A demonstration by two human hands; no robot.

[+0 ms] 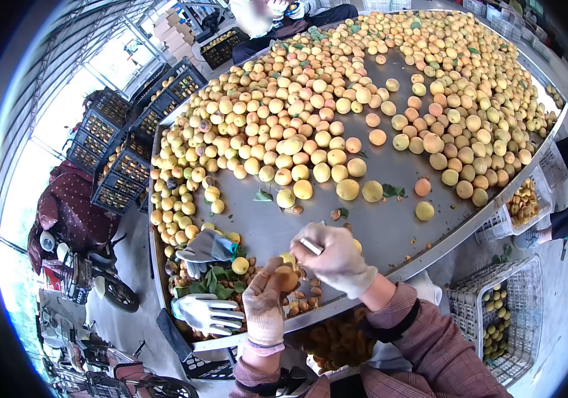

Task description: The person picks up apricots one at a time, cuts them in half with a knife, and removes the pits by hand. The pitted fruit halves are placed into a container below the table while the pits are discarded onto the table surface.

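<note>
While left grip (263, 300) holds fruit (288, 279), right (337, 257) clenched

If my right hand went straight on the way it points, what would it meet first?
Your right hand would probably meet the yellow apricot ahead and left, or the small brownish piece beside it; height is unclear, so it might pass over.

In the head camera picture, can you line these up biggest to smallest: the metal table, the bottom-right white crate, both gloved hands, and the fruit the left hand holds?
1. Metal table
2. White crate
3. Right hand and left hand: too alike to rank
4. Held fruit
</note>
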